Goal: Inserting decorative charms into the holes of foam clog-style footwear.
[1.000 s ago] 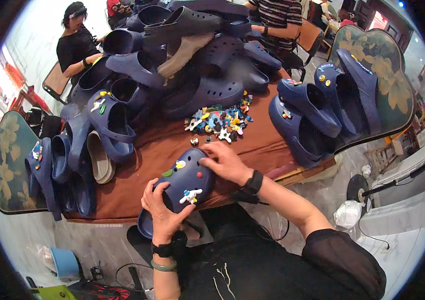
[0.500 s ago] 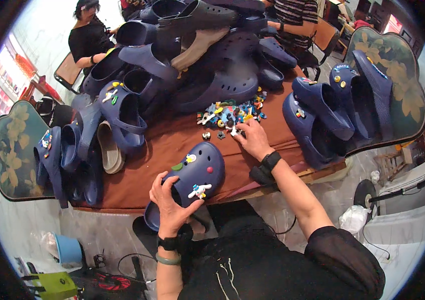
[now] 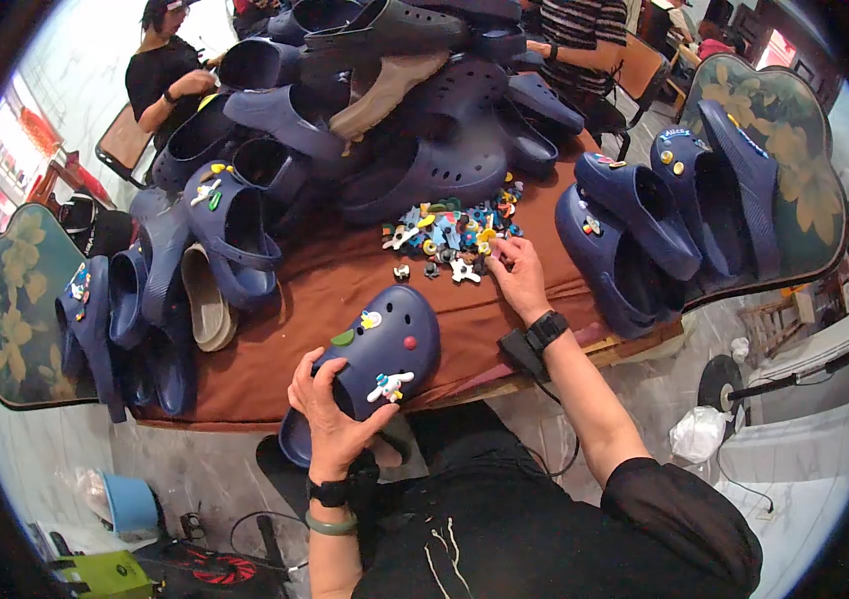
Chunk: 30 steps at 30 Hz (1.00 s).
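Note:
A navy blue clog point(image 3: 407, 324) rests near the table's front edge, its toe pointing away from me. My left hand point(image 3: 337, 414) grips it by the opening, thumb on one side and fingers over the other. Its upper carries a white dog-like charm point(image 3: 391, 387), a green leaf-shaped charm point(image 3: 343, 337), a small white and yellow charm point(image 3: 371, 319) and a red round one point(image 3: 411, 343). My right hand point(image 3: 519, 282) is at the near edge of a pile of colourful shoe charms point(image 3: 449, 228), fingertips pinched together. A white charm point(image 3: 464, 271) lies beside those fingertips.
A tall heap of navy clogs point(image 3: 415, 130) fills the back of the brown-covered table point(image 3: 285, 369). Decorated clogs stand at the left point(image 3: 85, 309) and right point(image 3: 634, 230). Two people point(image 3: 160, 75) point(image 3: 584, 45) sit beyond. A blue bucket point(image 3: 131, 501) stands on the floor.
My right hand has shifted slightly right, away from the white charm, which now lies uncovered by the pile. My left hand keeps its hold on the clog.

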Each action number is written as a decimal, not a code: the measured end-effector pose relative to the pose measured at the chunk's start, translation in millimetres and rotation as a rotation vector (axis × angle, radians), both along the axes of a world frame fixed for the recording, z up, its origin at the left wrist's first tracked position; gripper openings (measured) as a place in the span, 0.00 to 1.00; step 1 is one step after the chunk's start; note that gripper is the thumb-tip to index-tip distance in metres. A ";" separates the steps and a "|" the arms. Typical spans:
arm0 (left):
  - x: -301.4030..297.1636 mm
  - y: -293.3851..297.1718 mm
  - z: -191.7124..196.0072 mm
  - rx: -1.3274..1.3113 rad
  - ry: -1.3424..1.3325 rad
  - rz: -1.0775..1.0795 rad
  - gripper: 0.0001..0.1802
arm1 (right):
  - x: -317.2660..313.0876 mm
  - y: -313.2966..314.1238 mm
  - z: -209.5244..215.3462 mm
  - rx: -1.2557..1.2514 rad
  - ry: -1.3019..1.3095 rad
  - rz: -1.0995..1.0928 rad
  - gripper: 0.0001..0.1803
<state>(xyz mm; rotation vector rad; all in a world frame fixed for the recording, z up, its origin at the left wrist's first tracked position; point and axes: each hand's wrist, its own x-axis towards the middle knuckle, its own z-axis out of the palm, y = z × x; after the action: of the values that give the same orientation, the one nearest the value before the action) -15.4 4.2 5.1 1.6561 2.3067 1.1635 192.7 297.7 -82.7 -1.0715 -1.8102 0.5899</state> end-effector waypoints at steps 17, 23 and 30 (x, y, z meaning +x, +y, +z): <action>1.9 0.1 -1.6 0.068 -0.057 0.011 0.46 | -9.0 -73.7 46.6 -0.611 0.504 0.324 0.10; -0.9 -0.7 -3.6 0.022 -0.033 0.008 0.45 | -52.9 -92.8 103.6 -0.824 0.406 0.641 0.05; -1.7 2.2 -0.6 0.032 -0.046 -0.006 0.45 | -87.1 -64.3 102.3 -0.801 0.137 0.852 0.06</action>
<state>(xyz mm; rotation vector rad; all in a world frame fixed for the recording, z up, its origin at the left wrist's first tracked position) -17.1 6.4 4.5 1.6270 2.2664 1.2304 105.5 233.5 19.6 -0.6392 -1.8941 1.9626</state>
